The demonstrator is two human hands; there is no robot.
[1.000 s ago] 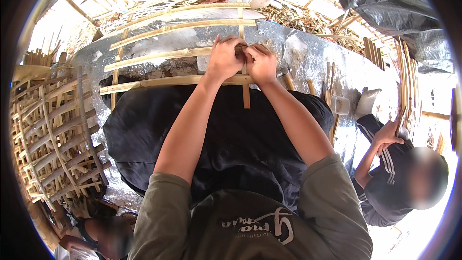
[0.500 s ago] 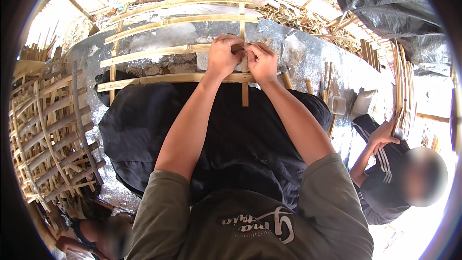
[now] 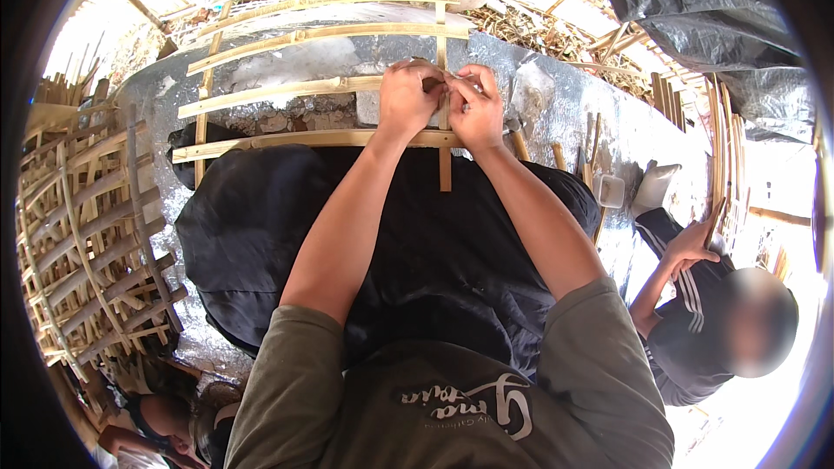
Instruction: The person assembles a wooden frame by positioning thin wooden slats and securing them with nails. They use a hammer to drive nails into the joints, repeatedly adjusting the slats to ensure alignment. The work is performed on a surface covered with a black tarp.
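Observation:
A lattice of pale bamboo slats lies in front of me, with long crosswise slats [image 3: 287, 95] fixed over two narrower lengthwise strips [image 3: 446, 169]. My left hand [image 3: 407, 102] is closed around the right end of the second-nearest slat, where it crosses the right strip. Right beside it, my right hand [image 3: 476, 111] has thumb and fingers pinched together at the same crossing. Whatever small thing is in that pinch is hidden by the fingers. The nearest slat [image 3: 304, 140] runs below both wrists, along the edge of black cloth [image 3: 278, 226] over my legs.
A hammer-like tool [image 3: 519, 144] lies just right of the lattice. Further right are a small clear container [image 3: 611, 191] and a seated person [image 3: 686, 321] holding bamboo strips. Another person [image 3: 165, 421] is at lower left. Stacked bamboo lattices [image 3: 95, 243] stand on the left.
Both hands stay at the same crossing. The right fingers have shifted and lifted slightly, and a brown piece seen at the left fingers earlier is now less visible.

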